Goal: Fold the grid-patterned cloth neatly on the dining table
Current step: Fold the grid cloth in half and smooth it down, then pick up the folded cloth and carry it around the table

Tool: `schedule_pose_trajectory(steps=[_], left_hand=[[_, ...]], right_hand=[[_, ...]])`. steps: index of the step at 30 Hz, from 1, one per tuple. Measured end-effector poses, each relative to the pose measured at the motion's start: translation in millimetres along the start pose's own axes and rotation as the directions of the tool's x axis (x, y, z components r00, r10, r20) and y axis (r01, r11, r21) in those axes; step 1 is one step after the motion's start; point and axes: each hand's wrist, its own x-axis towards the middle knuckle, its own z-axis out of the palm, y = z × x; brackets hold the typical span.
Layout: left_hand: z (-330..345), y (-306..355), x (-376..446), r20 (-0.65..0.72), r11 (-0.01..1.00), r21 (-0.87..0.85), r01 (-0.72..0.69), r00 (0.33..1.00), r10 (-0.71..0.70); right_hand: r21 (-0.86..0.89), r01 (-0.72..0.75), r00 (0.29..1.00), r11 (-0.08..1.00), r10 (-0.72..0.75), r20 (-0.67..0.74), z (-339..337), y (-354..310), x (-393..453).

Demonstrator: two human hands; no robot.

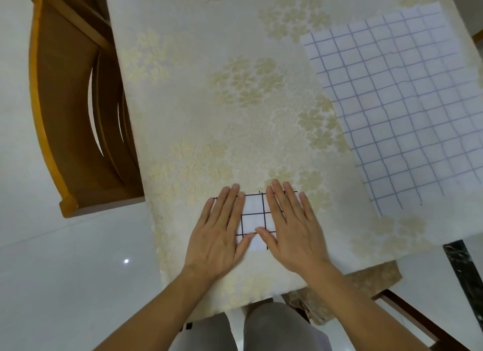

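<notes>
1. The dining table (235, 76) is covered with a cream tablecloth that has pale gold flower prints; its near edge is just in front of the person.
2. The grid-patterned cloth (253, 216), white with black lines, lies close to the near edge of the table, about in the middle of that edge; it is already folded into a small rectangle and lies flat on the tablecloth.
3. The left hand (220, 231) lies flat on the left part of the folded cloth, fingers straight and close together, pointing to the far edge; the thumb reaches inward over the cloth.
4. The right hand (291, 225) lies flat on the right part of the cloth, fingers straight and a little spread; its thumb also points inward, and the two thumb tips are almost touching; neither hand grips anything, both only press with open palms.
5. A second, larger cloth (397, 99), white with blue grid lines, lies spread flat near the right edge of the table, well apart from the hands.
6. A wooden chair (75, 110) stands at the left edge of the table, pushed close to it; the floor (52, 272) is white and glossy.
7. At the near right corner of the table a part of another chair (407, 314) is visible.
</notes>
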Motion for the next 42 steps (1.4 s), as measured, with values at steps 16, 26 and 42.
schedule_pose_trajectory(steps=[16,26,42], left_hand=[[4,21,-8,-0.07,1.0,-0.022,0.002,0.998,-0.004],[5,4,-27,-0.03,0.964,-0.049,0.262,0.964,-0.264],[-51,7,-29,0.018,0.515,-0.622,0.589,0.669,-0.743]], right_hand=[[0.026,-0.001,1.0,1.0,0.001,-0.028,2,-5,-3],[0.009,-0.132,0.991,0.991,0.132,-0.029,0,20,-14],[0.553,-0.456,0.841,0.697,0.54,0.012,-41,17,-30]])
